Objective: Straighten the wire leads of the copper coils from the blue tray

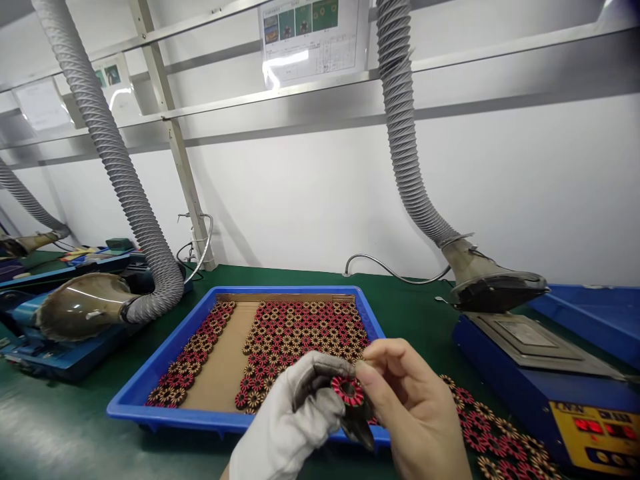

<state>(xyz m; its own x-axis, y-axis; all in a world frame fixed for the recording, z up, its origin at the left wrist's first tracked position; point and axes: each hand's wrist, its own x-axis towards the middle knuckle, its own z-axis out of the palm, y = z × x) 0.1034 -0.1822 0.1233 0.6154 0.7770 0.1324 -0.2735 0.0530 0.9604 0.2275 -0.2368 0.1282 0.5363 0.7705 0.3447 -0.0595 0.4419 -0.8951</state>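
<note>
My left hand (pixel 295 410) wears a white glove with dark, stained fingertips. Its fingers are closed around a small wound motor stator (pixel 348 391) with red windings and a round hole in the middle. My bare right hand (pixel 415 407) is right beside it, thumb and index finger pinched together at the stator's upper edge. Whatever lies in that pinch is too small to make out. Behind both hands, a blue tray (pixel 165 412) lined with cardboard holds rows of red and copper-coloured stators (pixel 305 327). More stators (pixel 493 427) lie on the green table to the right.
To the right stands a blue machine (pixel 530 393) with a metal top plate and red digits. An extraction hose (pixel 407 147) ends in a hood above it. Another hose (pixel 125 180) and hood are on the left. A second blue bin (pixel 595 313) sits far right.
</note>
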